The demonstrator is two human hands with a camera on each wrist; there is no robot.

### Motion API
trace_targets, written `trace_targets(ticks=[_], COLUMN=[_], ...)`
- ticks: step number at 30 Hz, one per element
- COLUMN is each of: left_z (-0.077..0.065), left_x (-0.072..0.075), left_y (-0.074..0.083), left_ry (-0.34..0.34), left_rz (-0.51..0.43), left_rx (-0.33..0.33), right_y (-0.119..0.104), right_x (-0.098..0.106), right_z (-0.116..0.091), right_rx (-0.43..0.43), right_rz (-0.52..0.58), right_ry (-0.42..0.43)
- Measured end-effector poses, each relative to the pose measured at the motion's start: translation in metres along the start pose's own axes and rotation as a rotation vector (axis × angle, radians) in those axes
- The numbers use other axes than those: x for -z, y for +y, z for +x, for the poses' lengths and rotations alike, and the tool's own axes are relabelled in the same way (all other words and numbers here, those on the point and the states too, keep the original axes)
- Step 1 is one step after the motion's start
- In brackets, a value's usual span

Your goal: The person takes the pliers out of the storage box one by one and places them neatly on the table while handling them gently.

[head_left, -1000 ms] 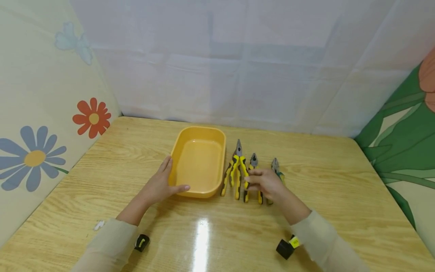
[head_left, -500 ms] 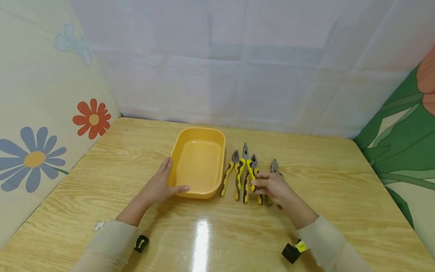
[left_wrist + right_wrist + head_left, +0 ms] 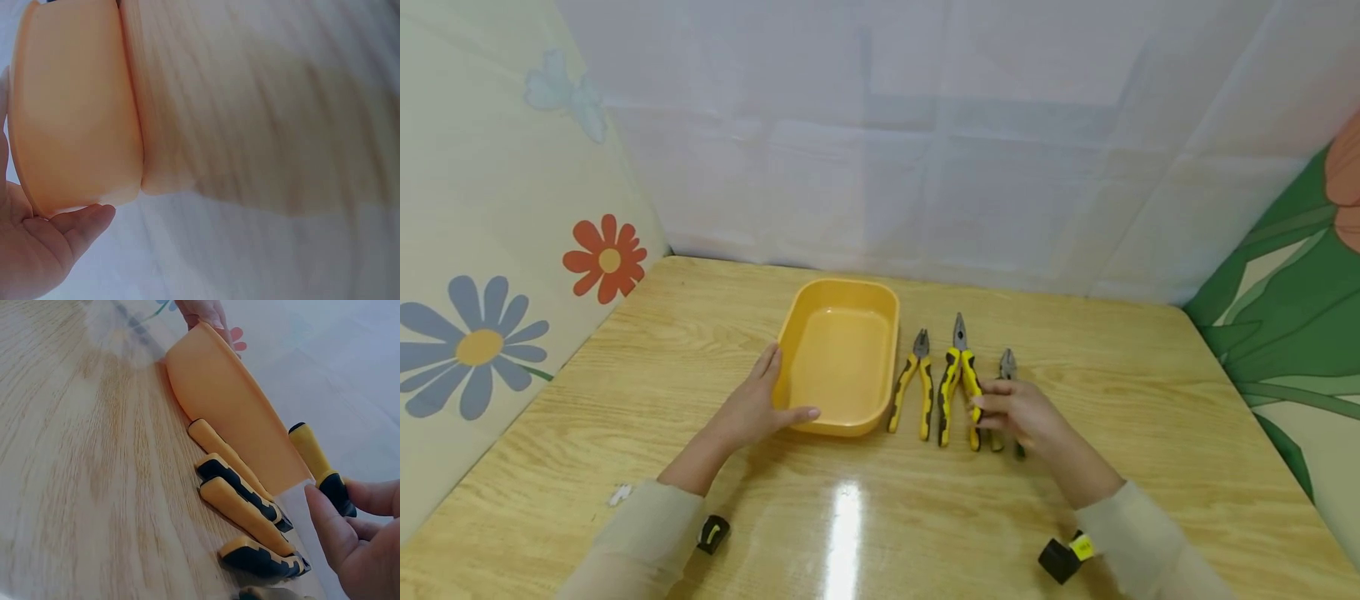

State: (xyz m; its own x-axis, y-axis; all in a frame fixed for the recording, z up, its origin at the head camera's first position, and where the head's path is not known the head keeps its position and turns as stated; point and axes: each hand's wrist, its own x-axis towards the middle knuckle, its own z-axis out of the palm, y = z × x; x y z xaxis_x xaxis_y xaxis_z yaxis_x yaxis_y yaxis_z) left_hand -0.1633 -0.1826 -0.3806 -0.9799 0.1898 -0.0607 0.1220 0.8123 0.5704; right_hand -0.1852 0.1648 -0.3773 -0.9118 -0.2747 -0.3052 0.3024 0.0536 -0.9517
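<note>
In the head view, my left hand (image 3: 748,408) lies against the near left corner of a yellow plastic basin (image 3: 891,333). Its fingers run along the left wall and the thumb (image 3: 87,228) along the near wall. My right hand (image 3: 1022,412) pinches one handle of long-nose pliers (image 3: 959,333) with black-and-yellow grips. The right wrist view shows that handle (image 3: 310,453) raised between thumb and fingers. These pliers overlap a second pair lying beneath, whose handle (image 3: 944,429) shows. Combination pliers (image 3: 921,342) lie left of them; a further pair (image 3: 1007,365) lies partly behind the right hand.
A wood-grain table (image 3: 1120,400) carries everything. White cloth (image 3: 1000,183) hangs behind it, and flower-printed panels (image 3: 482,346) stand at the sides. A small white scrap (image 3: 620,495) lies by the left sleeve (image 3: 640,533). Black devices (image 3: 1060,560) sit under both wrists.
My right hand has carried the long-nose pliers to the right, from over the leftmost pair to over the middle pair. The left hand and basin have stayed in place.
</note>
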Motion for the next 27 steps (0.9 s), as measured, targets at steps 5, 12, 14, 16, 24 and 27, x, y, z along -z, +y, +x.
trace_targets(ticks=[5,12,14,16,24,27], left_z=[0.001,0.001,0.001,0.001,0.000,0.000], left_x=[0.000,0.000,0.000,0.000,0.000,-0.001], left_y=[0.000,0.001,0.000,0.000,-0.001,-0.001], left_ry=[-0.002,-0.003,-0.003,-0.001,0.005,0.009], left_rz=[-0.004,-0.004,-0.005,0.001,0.007,0.010], left_rx=[0.006,0.008,0.007,0.005,-0.007,-0.013], right_y=[0.000,0.004,0.005,0.006,0.008,0.009], right_x=[0.007,0.016,0.019,0.021,0.031,0.034], right_z=[-0.002,-0.008,-0.009,-0.010,-0.015,-0.018], right_rx=[0.018,0.025,0.026,0.031,0.045,0.035], right_rz=[0.025,0.048,0.044,0.034,-0.008,0.027], right_ry=[0.003,-0.011,-0.012,-0.016,0.000,-0.003])
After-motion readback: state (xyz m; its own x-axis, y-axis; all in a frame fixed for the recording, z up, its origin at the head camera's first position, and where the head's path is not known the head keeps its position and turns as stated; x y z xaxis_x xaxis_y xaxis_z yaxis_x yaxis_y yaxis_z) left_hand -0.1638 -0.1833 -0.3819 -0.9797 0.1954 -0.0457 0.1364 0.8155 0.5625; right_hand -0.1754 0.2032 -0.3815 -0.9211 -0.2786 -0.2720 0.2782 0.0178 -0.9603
